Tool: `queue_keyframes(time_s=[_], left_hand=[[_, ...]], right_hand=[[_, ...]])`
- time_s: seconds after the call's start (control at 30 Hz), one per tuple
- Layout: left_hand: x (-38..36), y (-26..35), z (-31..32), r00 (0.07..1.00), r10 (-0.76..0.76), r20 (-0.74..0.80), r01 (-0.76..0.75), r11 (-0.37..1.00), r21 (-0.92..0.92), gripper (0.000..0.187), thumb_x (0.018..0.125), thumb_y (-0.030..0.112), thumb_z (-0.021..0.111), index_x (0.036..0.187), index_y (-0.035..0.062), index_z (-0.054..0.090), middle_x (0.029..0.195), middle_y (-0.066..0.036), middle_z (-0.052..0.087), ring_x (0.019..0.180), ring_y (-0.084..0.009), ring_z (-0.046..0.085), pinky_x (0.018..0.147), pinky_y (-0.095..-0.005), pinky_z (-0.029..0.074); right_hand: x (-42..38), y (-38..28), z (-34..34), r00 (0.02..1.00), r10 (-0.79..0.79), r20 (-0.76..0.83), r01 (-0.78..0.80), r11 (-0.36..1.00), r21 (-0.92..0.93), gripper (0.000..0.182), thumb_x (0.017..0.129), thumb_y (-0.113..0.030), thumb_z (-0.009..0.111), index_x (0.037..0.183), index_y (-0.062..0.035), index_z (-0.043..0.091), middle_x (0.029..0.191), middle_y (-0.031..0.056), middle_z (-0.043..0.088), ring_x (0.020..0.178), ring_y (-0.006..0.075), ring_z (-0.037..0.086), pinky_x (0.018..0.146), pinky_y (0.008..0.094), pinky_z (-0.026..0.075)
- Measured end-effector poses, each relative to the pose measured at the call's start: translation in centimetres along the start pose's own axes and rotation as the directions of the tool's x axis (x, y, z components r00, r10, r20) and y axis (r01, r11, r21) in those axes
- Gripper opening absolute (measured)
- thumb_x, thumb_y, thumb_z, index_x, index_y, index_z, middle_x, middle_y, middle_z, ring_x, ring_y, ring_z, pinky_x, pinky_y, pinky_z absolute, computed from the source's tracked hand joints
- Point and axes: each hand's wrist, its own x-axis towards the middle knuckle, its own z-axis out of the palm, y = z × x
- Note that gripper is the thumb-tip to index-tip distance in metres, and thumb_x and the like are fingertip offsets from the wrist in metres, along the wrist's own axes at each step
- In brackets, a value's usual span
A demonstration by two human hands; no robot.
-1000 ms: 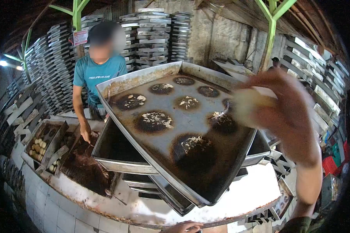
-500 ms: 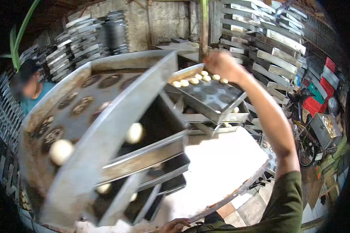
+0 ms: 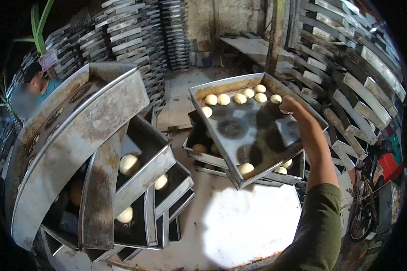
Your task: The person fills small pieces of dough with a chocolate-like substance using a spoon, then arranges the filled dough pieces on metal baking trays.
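My right hand [image 3: 290,105] reaches into the upper metal tray [image 3: 203,88] from its right side. Its fingers are curled together over the tray's inner right part, beside a pale dough ball [image 3: 276,98]. Whatever the fingers hold, if anything, is hidden. Several more dough balls [image 3: 223,99] lie along the far and left sides of that tray, and another dough ball [image 3: 246,169] sits at its near corner. Dark round marks show on the tray's floor. Beneath it, lower trays [image 3: 208,158] are stacked crosswise with dough balls inside. My left hand is out of view.
A leaning stack of metal trays [image 3: 95,117] with dough balls stands close on the left. Under both stacks is a white tabletop [image 3: 253,221]. A person [image 3: 52,86] is at the far left. Tall tray piles [image 3: 131,36] line the back, and a wooden post [image 3: 275,36] stands behind.
The view has shifted, so the right-hand tray appears nearer and larger. My right hand has come from the tray's far edge to its right side. The hand at the bottom edge has left view.
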Motion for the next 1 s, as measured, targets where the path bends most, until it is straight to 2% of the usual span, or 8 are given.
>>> queue_keyframes(time_s=[0.1, 0.23, 0.33, 0.53, 0.67, 0.73, 0.87, 1.0], left_hand=[[0.2, 1.8, 1.0, 0.998, 0.062, 0.034, -0.068, 0.969, 0.237, 0.047, 0.089, 0.032, 0.052, 0.121, -0.0019, 0.043, 0.105, -0.011, 0.057, 0.091, -0.0189, 0.057, 0.075, -0.0288, 0.047], [2.7, 1.3, 0.6, 0.9, 0.256, 0.352, -0.178, 0.955, -0.238, 0.034, 0.09, 0.021, 0.05, 0.113, -0.0039, 0.052, 0.103, -0.02, 0.06, 0.105, -0.0314, 0.054, 0.093, -0.0427, 0.04], [1.1, 4.2, 2.1, 0.767, 0.347, 0.539, -0.04, 0.865, -0.5, 0.072, 0.089, 0.051, 0.037, 0.132, -0.0048, 0.027, 0.13, -0.026, 0.038, 0.123, -0.0385, 0.036, 0.103, -0.0513, 0.025], [-7.0, -0.2, -14.5, 0.91, 0.207, -0.359, -0.38, 0.763, -0.523, 0.037, 0.09, 0.02, 0.049, 0.118, -0.0034, 0.044, 0.112, -0.01, 0.054, 0.106, -0.0192, 0.053, 0.09, -0.0306, 0.043], [-9.5, -3.5, -20.6, 0.71, 0.59, -0.385, -0.559, 0.804, 0.2, 0.039, 0.088, 0.016, 0.052, 0.121, -0.0025, 0.045, 0.117, -0.011, 0.053, 0.105, -0.0197, 0.051, 0.09, -0.0291, 0.04], [-11.4, 0.5, -21.7, 0.719, 0.545, -0.432, -0.503, 0.836, 0.218, 0.049, 0.081, 0.006, 0.054, 0.128, 0.0004, 0.04, 0.113, -0.008, 0.051, 0.103, -0.0152, 0.046, 0.091, -0.0283, 0.036], [-10.8, 3.7, -29.2, 0.867, 0.39, -0.31, -0.496, 0.623, -0.605, 0.058, 0.075, 0.003, 0.055, 0.129, 0.0, 0.035, 0.118, -0.011, 0.048, 0.112, -0.0203, 0.045, 0.097, -0.0316, 0.034], [-5.4, 6.1, -34.9, 0.806, 0.364, -0.467, -0.58, 0.64, -0.504, 0.05, 0.078, 0.0, 0.052, 0.126, -0.0021, 0.037, 0.117, -0.013, 0.048, 0.108, -0.0223, 0.049, 0.097, -0.0332, 0.038]], right_hand=[[-7.8, -2.5, -6.2, 0.981, -0.053, -0.185, 0.174, 0.655, 0.736, 0.025, 0.074, -0.012, 0.066, 0.091, 0.0022, 0.055, 0.079, 0.0084, 0.058, 0.072, 0.0181, 0.055, 0.061, 0.0303, 0.045], [-29.2, -11.2, -7.3, 0.696, -0.425, -0.579, 0.673, 0.103, 0.733, 0.037, 0.078, -0.005, 0.062, 0.11, 0.003, 0.045, 0.097, 0.0085, 0.055, 0.084, 0.0165, 0.054, 0.073, 0.0284, 0.045], [-46.6, -18.9, 2.3, 0.578, -0.686, -0.441, 0.74, 0.213, 0.638, 0.037, 0.075, -0.009, 0.065, 0.107, 0.0009, 0.049, 0.093, 0.0121, 0.055, 0.086, 0.0246, 0.055, 0.079, 0.0402, 0.042], [-69.3, -31.8, 11.7, -0.223, -0.952, -0.211, 0.444, -0.292, 0.847, 0.02, 0.081, -0.008, 0.059, 0.099, -0.0014, 0.058, 0.091, 0.0143, 0.062, 0.091, 0.0249, 0.061, 0.09, 0.0429, 0.043], [-76.3, -44.5, 16.5, 0.54, -0.836, -0.101, 0.16, -0.015, 0.987, 0.024, 0.092, -0.019, 0.046, 0.091, 0.0017, 0.058, 0.086, 0.0082, 0.062, 0.083, 0.0107, 0.056, 0.078, 0.0285, 0.043], [-75.2, -53.0, 21.9, 0.382, -0.92, 0.086, -0.14, 0.034, 0.99, 0.029, 0.091, -0.024, 0.049, 0.101, 0.0029, 0.054, 0.092, 0.0094, 0.06, 0.086, 0.0134, 0.056, 0.077, 0.0269, 0.043], [-71.0, -67.0, 29.8, 0.627, -0.729, -0.276, 0.538, 0.148, 0.83, 0.023, 0.085, -0.014, 0.057, 0.098, 0.0033, 0.049, 0.092, 0.0127, 0.057, 0.084, 0.0217, 0.056, 0.077, 0.0305, 0.043], [-68.7, -75.9, 33.6, 0.695, -0.48, -0.535, 0.699, 0.278, 0.658, 0.022, 0.082, -0.009, 0.057, 0.098, 0.0032, 0.048, 0.092, 0.016, 0.056, 0.084, 0.0234, 0.054, 0.075, 0.0303, 0.043]])
